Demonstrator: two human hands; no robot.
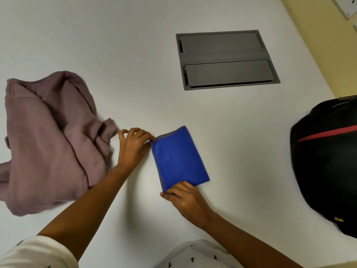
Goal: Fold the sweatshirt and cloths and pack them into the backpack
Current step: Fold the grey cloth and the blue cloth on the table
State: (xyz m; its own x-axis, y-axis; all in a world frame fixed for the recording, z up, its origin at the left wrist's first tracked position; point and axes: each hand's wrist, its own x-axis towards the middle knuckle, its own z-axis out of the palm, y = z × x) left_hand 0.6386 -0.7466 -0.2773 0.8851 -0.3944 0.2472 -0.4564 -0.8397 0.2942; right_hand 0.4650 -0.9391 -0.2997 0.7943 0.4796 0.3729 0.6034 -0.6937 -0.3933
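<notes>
A blue cloth (178,157) with a grey edge lies folded into a narrow rectangle at the middle of the white table (125,55). My left hand (134,146) pinches its far left corner. My right hand (185,198) pinches its near left corner. A mauve sweatshirt (48,140) lies crumpled at the left, just beyond my left hand. The black backpack (328,165) with a red stripe sits at the right edge, partly out of view.
A grey recessed cable hatch (226,59) with two flaps is set into the table behind the cloth. A yellow wall (328,45) runs along the table's right side.
</notes>
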